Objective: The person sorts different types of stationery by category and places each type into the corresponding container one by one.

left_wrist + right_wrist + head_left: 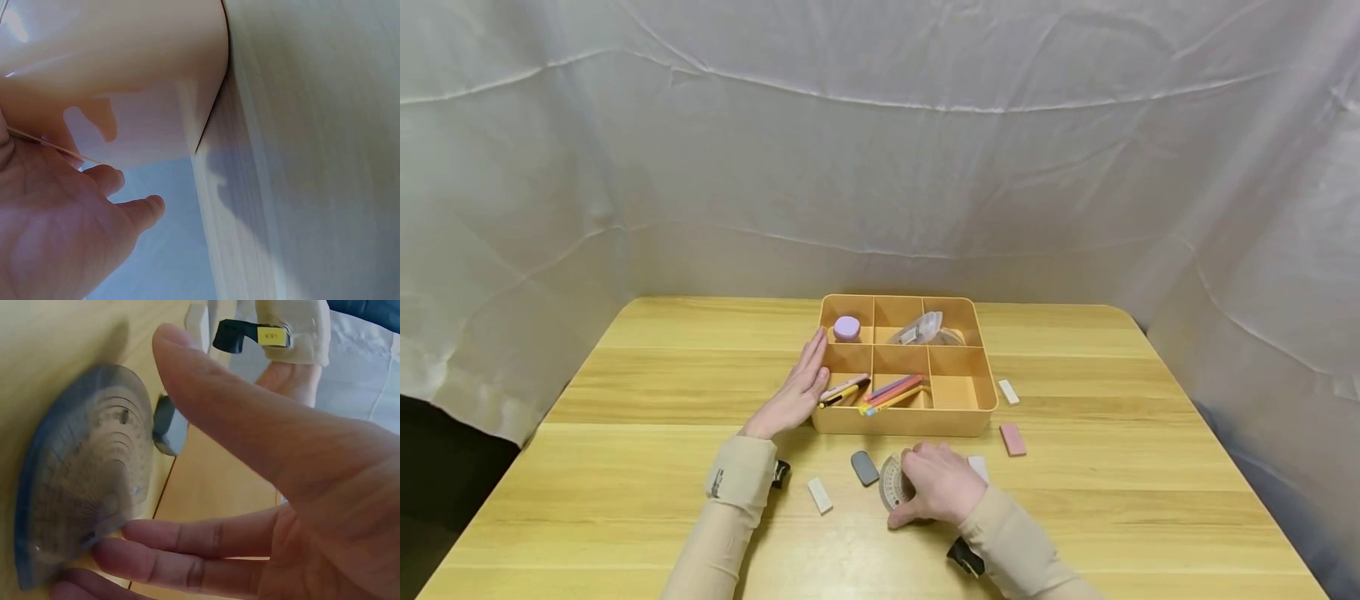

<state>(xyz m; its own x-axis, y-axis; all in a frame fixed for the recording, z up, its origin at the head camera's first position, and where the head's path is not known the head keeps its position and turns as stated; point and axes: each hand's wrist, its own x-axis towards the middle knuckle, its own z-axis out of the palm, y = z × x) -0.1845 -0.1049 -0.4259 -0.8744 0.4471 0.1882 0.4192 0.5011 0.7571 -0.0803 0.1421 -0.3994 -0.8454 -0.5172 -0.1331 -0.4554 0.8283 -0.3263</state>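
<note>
A clear half-round protractor [891, 485] lies on the table in front of the organizer box. Over its right side is my right hand [943, 485]. In the right wrist view, fingertips [140, 531] touch the straight edge of the protractor [87, 481], while the thumb [212, 394] stands apart from it. My left hand [793, 398] rests along the left side of the orange six-compartment organizer [902, 423], fingers extended. The left wrist view shows that hand [56, 231] against the box's glossy wall [144, 75], its thumb side partly hidden.
A grey eraser [865, 468] and a white eraser [820, 495] lie left of the protractor. A pink eraser [1012, 439] and another white one [1008, 392] sit right of the box. The box holds pens [891, 396], a purple-lidded item [847, 328] and a clear packet [921, 328].
</note>
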